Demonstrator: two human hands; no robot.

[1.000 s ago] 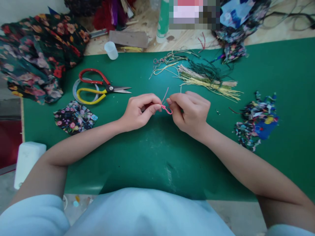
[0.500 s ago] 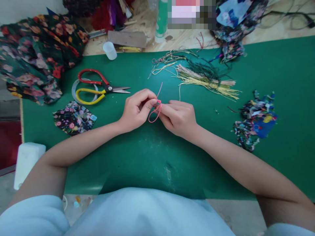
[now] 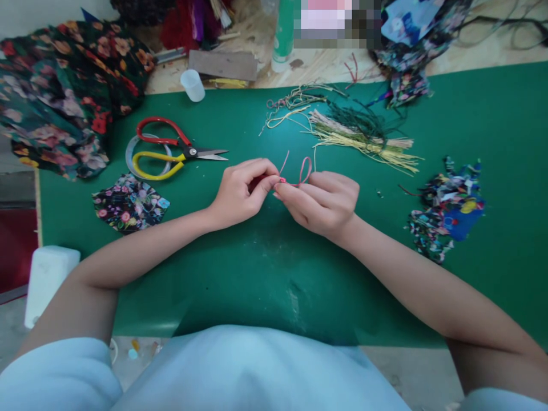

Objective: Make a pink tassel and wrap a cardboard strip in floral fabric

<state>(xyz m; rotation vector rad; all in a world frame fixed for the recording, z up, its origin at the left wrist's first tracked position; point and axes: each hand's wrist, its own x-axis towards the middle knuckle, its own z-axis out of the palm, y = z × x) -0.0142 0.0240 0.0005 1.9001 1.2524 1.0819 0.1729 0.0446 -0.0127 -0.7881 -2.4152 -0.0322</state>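
Note:
A thin pink cord point(image 3: 305, 169) runs between my two hands above the green mat. My left hand point(image 3: 245, 191) is closed, its thumb and index finger pinching the cord beside a small knot. Close to those fingertips, my right hand point(image 3: 325, 202) is closed on the cord too, fingers bunched together. One loop of cord stands up over the right fingers, and a short loose end sticks up by the left fingertips. What lies inside the curled fingers is hidden.
Scissors point(image 3: 184, 153) with red and yellow handles lie on a clear ring at left, near a floral fabric piece point(image 3: 131, 204). Tassel threads point(image 3: 363, 137) lie beyond my hands. Fabric scraps point(image 3: 447, 211) sit at right, a small white cup point(image 3: 192, 85) at the back.
The cord's loop, which hung below the fingertips, now stands up over my right hand. My right hand has shifted slightly right, and the cord stretches more between the hands.

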